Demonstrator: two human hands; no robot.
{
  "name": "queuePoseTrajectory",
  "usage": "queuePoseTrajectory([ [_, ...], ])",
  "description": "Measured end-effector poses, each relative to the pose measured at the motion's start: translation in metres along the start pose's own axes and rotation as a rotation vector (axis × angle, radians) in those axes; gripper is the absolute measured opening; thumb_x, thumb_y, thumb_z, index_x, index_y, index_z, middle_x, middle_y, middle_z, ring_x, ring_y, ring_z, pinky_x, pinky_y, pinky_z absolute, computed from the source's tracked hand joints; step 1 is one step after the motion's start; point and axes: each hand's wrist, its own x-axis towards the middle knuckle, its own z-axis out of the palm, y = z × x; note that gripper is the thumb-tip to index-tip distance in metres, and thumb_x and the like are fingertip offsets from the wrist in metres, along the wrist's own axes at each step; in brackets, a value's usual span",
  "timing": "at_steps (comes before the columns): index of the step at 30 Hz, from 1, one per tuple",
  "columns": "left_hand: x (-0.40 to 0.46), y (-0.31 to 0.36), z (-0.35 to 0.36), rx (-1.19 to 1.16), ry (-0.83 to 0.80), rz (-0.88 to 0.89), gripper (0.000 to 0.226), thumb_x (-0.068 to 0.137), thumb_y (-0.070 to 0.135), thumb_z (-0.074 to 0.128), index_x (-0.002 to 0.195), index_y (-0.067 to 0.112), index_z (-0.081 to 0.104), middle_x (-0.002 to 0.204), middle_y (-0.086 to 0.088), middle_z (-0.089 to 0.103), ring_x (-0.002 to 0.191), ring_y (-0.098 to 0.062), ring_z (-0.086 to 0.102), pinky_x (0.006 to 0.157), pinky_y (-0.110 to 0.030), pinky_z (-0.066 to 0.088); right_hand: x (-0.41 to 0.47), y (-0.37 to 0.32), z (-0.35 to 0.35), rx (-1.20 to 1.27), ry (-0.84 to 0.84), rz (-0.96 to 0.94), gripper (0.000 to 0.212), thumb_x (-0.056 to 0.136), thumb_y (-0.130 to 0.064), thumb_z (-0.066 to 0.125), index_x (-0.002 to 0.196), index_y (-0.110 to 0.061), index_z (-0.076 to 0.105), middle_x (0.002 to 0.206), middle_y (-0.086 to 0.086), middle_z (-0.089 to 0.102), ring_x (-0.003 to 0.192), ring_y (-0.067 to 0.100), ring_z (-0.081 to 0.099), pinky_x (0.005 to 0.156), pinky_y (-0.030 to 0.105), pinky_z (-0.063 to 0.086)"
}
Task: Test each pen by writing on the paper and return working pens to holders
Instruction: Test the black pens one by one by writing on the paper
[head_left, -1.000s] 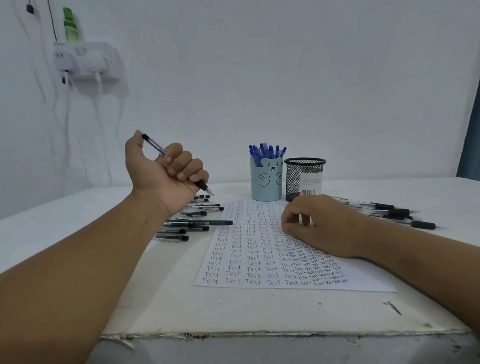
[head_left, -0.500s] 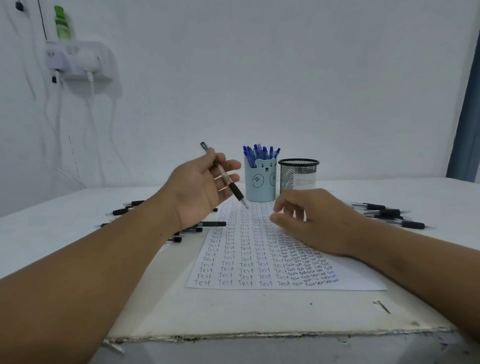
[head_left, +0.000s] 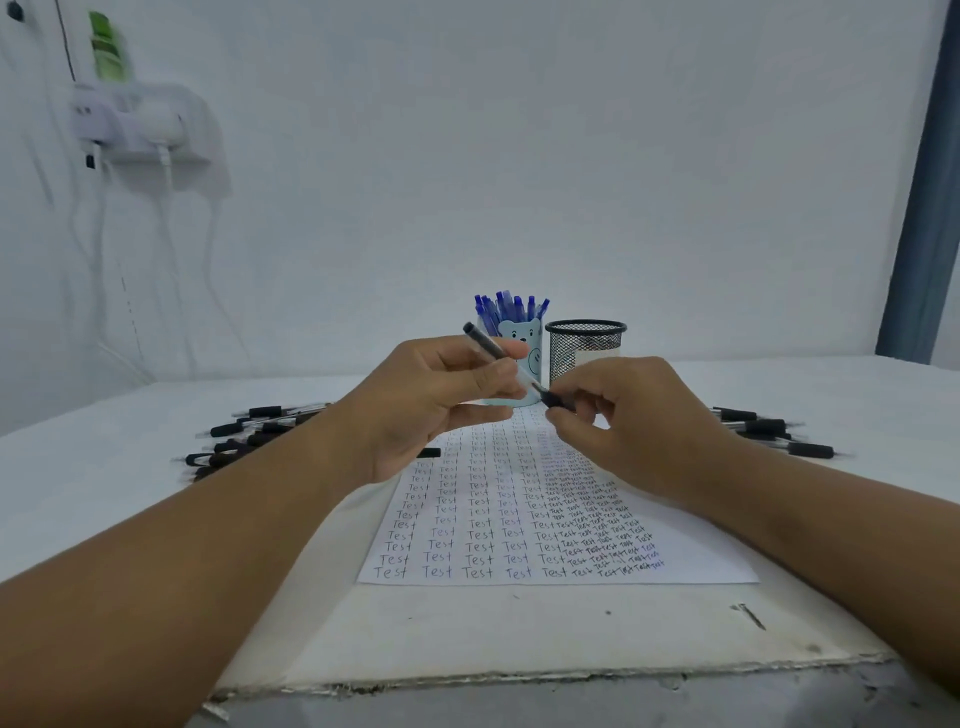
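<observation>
**Black pen held between both hands above the test sheet**

On the far left wall hangs a white power strip (head_left: 130, 122) with cables trailing down, a green item above it. On the bench (head_left: 857, 395), left of the sheet, lies a loose heap of black-capped pens (head_left: 244, 439).

The left hand (head_left: 426, 402) is raised over the far end of the paper (head_left: 519, 519), its grip clamped on a black pen (head_left: 498, 356): thumb and forefinger pinch the barrel near its middle, the other fingers loosely stretched below. The pen tilts, its back end up and to the left, its dark tip end down and to the right.

The right hand (head_left: 639, 415) meets it there, fingers curled, its grip pinching the tip end of the same pen between thumb and fingertips. Both hands are clear of the sheet, which is filled with rows of the word "Test".

Behind the hands stands a light blue bear-face holder (head_left: 530, 338) full of blue pens (head_left: 511, 306), and just beside it on the right a black mesh holder (head_left: 584, 345). Further right, a smaller group of black pens (head_left: 763, 431) lies on the bench. A dark blue curtain (head_left: 930, 182) edges the far right.
</observation>
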Motion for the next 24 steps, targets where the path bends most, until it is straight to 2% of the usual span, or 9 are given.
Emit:
queuePoseTrajectory([
  [2,-0.002,0.0,-0.004,0.222,0.004,0.028,0.048,0.079,0.026,0.074,0.126,0.016,0.068,0.106,-0.002,0.077,0.102,-0.015,0.072,0.093,-0.032,0.058,-0.001,0.001,0.001,0.051,0.002,0.097,0.004,0.082,-0.023,0.067,0.079,-0.023,0.069,0.061,-0.009,0.06,0.055,0.008,0.049,0.055,0.027,0.043],
  [4,-0.004,-0.003,-0.011,0.539,-0.004,0.045,0.051,0.08,0.036,0.077,0.129,0.034,0.064,0.102,0.01,0.077,0.102,-0.004,0.07,0.099,-0.03,0.052,-0.002,0.005,0.0,0.138,0.021,0.228,0.01,0.078,-0.026,0.062,0.074,-0.018,0.066,0.06,-0.004,0.061,0.053,0.012,0.049,0.057,0.032,0.046],
  [6,-0.005,-0.006,-0.02,0.742,-0.012,0.022,0.044,0.074,0.052,0.076,0.117,0.041,0.07,0.102,0.022,0.074,0.105,0.004,0.064,0.103,-0.028,0.047,-0.002,0.007,-0.004,0.326,0.002,0.369,0.012,0.08,-0.021,0.06,0.073,-0.014,0.066,0.062,0.004,0.063,0.057,0.024,0.052,0.049,0.031,0.045],
  [7,-0.006,-0.007,-0.024,0.788,-0.012,-0.006,0.043,0.069,0.059,0.074,0.109,0.042,0.073,0.104,0.026,0.072,0.107,0.007,0.061,0.103,-0.026,0.045,-0.003,0.008,-0.006,0.45,-0.02,0.438,0.011,0.083,-0.014,0.061,0.072,-0.013,0.065,0.06,0.006,0.061,0.053,0.023,0.05,0.044,0.027,0.041],
  [9,-0.006,-0.008,-0.029,0.85,-0.023,-0.07,0.044,0.062,0.069,0.071,0.099,0.045,0.076,0.112,0.032,0.067,0.115,0.009,0.054,0.104,-0.025,0.038,-0.005,0.008,-0.009,0.633,-0.081,0.547,0.02,0.084,-0.002,0.064,0.068,-0.012,0.061,0.054,0.006,0.055,0.046,0.017,0.043,0.039,0.02,0.032],
  [11,-0.005,-0.009,-0.032,0.897,-0.073,-0.1,0.046,0.06,0.074,0.071,0.098,0.048,0.075,0.119,0.031,0.064,0.121,0.009,0.05,0.109,-0.028,0.036,-0.007,0.008,-0.011,0.7,-0.143,0.596,0.027,0.085,-0.004,0.071,0.064,-0.012,0.057,0.052,0.008,0.052,0.042,0.015,0.037,0.04,0.019,0.028],
  [15,-0.004,-0.012,-0.033,0.948,-0.137,-0.146,0.061,0.047,0.087,0.073,0.097,0.051,0.074,0.121,0.03,0.062,0.123,0.007,0.049,0.114,-0.036,0.035,-0.005,0.006,-0.011,0.611,-0.192,0.571,0.039,0.084,-0.016,0.079,0.059,-0.011,0.05,0.047,0.009,0.05,0.039,0.016,0.037,0.041,0.018,0.031],
  [20,-0.003,-0.012,-0.032,0.971,-0.161,-0.181,0.055,0.047,0.076,0.079,0.096,0.051,0.074,0.123,0.029,0.061,0.124,0.004,0.049,0.112,-0.035,0.034,-0.005,0.005,-0.013,0.61,-0.238,0.568,0.038,0.08,-0.02,0.083,0.058,-0.012,0.052,0.051,0.013,0.056,0.046,0.019,0.042,0.045,0.02,0.035],
  [24,-0.002,-0.013,-0.033,0.972,-0.176,-0.185,0.055,0.047,0.077,0.079,0.095,0.051,0.074,0.12,0.027,0.063,0.12,0.006,0.051,0.112,-0.035,0.037,-0.006,0.006,-0.013,0.528,-0.255,0.53,0.045,0.075,-0.012,0.085,0.05,-0.019,0.048,0.047,0.004,0.053,0.051,0.018,0.05,0.053,0.025,0.04],
])
